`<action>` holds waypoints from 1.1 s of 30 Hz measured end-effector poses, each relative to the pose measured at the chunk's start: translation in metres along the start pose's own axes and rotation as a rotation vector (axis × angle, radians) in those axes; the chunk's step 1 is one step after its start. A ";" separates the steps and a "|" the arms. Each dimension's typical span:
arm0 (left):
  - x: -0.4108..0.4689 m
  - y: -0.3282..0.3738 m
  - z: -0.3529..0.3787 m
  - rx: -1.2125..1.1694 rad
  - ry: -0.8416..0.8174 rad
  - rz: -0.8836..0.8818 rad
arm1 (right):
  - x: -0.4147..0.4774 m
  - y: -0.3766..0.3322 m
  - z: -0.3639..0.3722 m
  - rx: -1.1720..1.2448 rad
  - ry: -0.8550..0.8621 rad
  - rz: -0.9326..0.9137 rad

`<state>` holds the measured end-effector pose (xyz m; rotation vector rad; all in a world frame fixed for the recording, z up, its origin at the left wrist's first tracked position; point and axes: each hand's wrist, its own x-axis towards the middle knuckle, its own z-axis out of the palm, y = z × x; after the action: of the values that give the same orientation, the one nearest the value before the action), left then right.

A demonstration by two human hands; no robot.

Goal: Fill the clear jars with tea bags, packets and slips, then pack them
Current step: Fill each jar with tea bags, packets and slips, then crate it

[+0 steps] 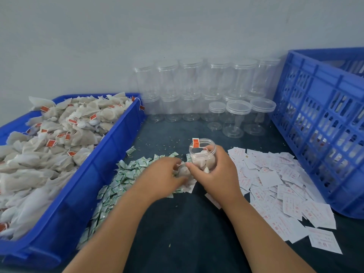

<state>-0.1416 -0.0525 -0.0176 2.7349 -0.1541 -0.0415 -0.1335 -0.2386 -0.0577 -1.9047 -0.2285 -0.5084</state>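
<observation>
Right hand (214, 174) grips the open jar (202, 152) at mid-table, part full of tea bags (201, 161); left hand (165, 174), blurred, seems to pinch one more bag (184, 171). Packets (128, 174) and slips (285, 184) wait outside; many empty jars (197, 85) stand behind.

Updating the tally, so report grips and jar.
Right grip holds lidless clear plastic jar, part-filled. Left grip pinches pale tea bag beside it. Nothing blocking.
</observation>
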 end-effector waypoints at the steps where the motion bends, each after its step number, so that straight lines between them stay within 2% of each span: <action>1: 0.000 0.001 0.007 0.019 0.009 0.009 | 0.000 0.001 0.001 -0.001 0.004 0.005; 7: 0.004 -0.004 0.024 -0.021 0.264 0.039 | 0.001 0.002 -0.001 0.014 0.019 0.026; 12: -0.004 0.001 -0.001 -0.546 0.488 -0.127 | 0.000 0.003 -0.001 0.007 -0.001 0.034; 15: -0.014 0.014 -0.027 -0.842 0.574 -0.026 | -0.001 0.001 0.000 -0.016 -0.047 0.014; 16: -0.018 0.020 -0.034 -0.822 0.570 0.033 | -0.001 0.001 0.001 -0.019 -0.059 0.009; 19: -0.021 0.033 -0.043 -0.548 0.476 0.173 | -0.003 0.000 0.002 0.004 -0.078 -0.001; 22: -0.020 0.040 -0.041 -0.393 0.354 0.188 | -0.005 -0.001 0.000 0.046 -0.101 -0.002; 25: -0.020 0.040 -0.043 -0.382 0.291 0.188 | -0.005 -0.003 -0.002 0.048 -0.115 0.005; 29: -0.017 0.035 -0.042 -0.353 0.390 0.071 | -0.005 -0.005 -0.003 0.012 -0.113 -0.035; 33: -0.007 0.037 -0.050 -0.453 0.110 -0.104 | -0.010 -0.010 -0.002 0.025 -0.137 -0.124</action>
<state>-0.1500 -0.0665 0.0430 2.2836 0.0274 0.0410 -0.1462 -0.2357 -0.0535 -1.9109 -0.4428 -0.4553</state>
